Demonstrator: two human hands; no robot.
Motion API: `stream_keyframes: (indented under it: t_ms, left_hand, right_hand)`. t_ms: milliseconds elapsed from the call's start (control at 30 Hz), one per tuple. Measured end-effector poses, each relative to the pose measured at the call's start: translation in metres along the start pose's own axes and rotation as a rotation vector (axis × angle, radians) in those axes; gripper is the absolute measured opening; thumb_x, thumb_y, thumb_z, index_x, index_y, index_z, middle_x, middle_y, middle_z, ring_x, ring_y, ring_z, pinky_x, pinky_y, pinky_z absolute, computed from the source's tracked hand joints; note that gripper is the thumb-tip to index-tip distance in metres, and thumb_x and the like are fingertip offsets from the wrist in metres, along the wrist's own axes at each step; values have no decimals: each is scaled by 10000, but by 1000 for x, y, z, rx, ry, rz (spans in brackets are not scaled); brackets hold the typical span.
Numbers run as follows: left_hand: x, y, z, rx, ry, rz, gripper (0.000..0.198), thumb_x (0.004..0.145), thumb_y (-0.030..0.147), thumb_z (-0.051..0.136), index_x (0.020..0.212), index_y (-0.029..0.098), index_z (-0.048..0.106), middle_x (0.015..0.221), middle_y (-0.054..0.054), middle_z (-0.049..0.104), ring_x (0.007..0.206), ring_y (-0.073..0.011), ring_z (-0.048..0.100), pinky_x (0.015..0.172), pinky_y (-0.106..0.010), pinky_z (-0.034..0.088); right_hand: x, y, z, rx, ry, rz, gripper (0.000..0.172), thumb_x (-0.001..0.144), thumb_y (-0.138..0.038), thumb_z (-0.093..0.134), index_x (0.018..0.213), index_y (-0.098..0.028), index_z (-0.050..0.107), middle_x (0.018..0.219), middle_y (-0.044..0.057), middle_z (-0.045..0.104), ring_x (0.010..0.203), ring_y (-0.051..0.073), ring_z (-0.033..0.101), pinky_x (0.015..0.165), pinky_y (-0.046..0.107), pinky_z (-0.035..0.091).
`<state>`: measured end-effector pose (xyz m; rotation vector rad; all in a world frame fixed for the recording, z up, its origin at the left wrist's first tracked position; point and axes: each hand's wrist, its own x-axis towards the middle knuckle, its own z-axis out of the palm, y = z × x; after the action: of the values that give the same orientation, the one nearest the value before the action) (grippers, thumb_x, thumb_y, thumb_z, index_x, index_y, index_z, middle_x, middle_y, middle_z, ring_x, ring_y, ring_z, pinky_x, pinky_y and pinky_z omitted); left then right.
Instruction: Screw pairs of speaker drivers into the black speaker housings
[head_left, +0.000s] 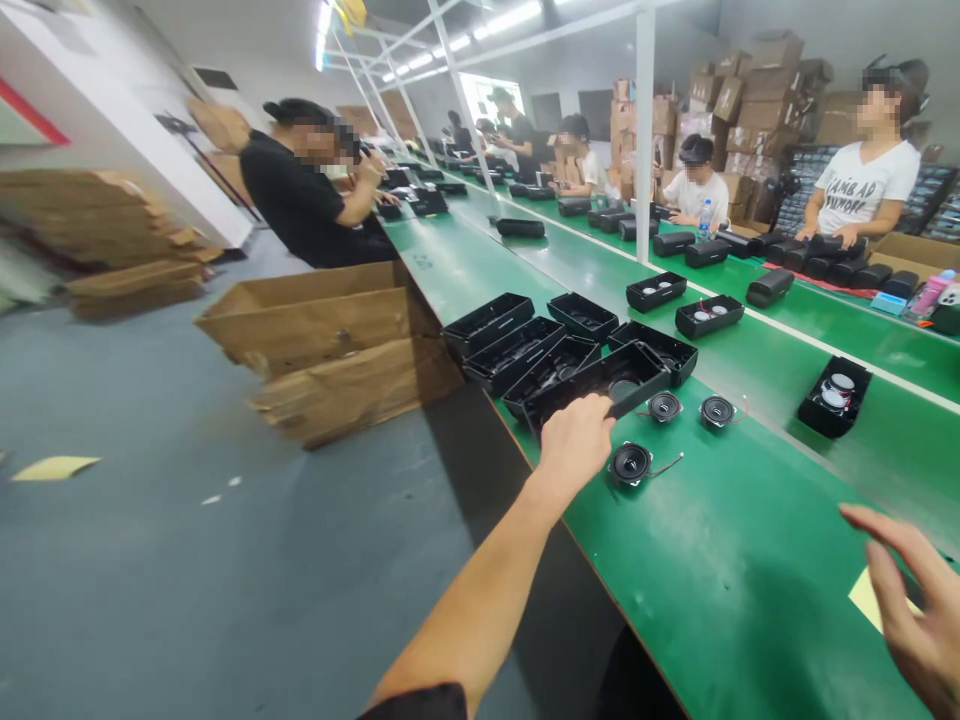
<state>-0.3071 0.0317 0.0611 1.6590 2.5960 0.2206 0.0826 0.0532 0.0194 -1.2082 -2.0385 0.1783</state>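
My left hand (576, 440) reaches out to the bench edge, its fingers closed on the near side of a black speaker housing (577, 392). That housing is tilted over several other open black housings (510, 350) grouped on the green bench. Three round loose speaker drivers (630, 463) with thin wires lie just right of this hand. At the lower right my right hand (915, 610) is partly cut off by the frame, thumb and fingers apart and nothing between them. A yellow paper slip (870, 600) shows beside and behind its fingers.
Housings with drivers inside (835, 395) sit on the belt (780, 350) across the bench. Large cardboard boxes (322, 340) stand on the floor at left. A white post (643, 140) rises beyond the belt. Several people work along both sides, among finished-looking black speakers (769, 287).
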Motion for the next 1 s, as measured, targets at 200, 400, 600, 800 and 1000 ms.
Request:
stream_keyframes:
  t_ms: [200, 400, 600, 800, 1000]
  left_hand:
    - [-86, 0, -3, -131, -109, 546, 142, 980, 155, 633, 1035, 268, 699, 1056, 17, 760, 981, -196, 681, 804, -339, 452]
    - [-128, 36, 73, -162, -87, 1098, 177, 936, 246, 744, 839, 203, 602, 905, 1, 719, 788, -179, 589, 688, -368, 393]
    - [-122, 68, 100, -209, 4, 1216, 240, 1089, 208, 570, 870, 218, 670, 901, 49, 757, 803, -143, 618, 676, -363, 407]
    - [-83, 8, 45, -390, -1, 917, 325, 1065, 194, 531, 1385, 216, 587, 1463, -47, 687, 1356, -184, 594, 1111, -381, 421]
    - [-21, -36, 82, -329, -140, 526, 644, 885, 131, 737, 1494, 197, 539, 1697, -178, 439, 1576, -408, 374, 1159, -579, 449]
  right_hand:
    - [154, -10, 99, 96, -306, -56, 330, 1097, -413, 530, 1224, -173, 719, 1202, 94, 750, 1024, 202, 737, 959, 396, 630]
    - [205, -36, 172, -72, -617, -139, 327, 1073, -415, 635, 1278, -165, 678, 1236, 106, 690, 1109, 221, 686, 1031, 463, 603]
    - [195, -86, 229, -215, -807, -390, 478, 1029, -405, 697, 1452, -206, 596, 1547, 147, 513, 1380, 321, 548, 1151, 576, 524]
    - [188, -91, 250, -250, -874, -502, 494, 1022, -362, 709, 1470, -200, 579, 1501, 143, 542, 1373, 327, 551, 1130, 577, 539]
    - [187, -79, 225, -33, -716, -386, 479, 1015, -398, 713, 1425, -179, 598, 1444, 140, 579, 1332, 308, 574, 1133, 561, 529]
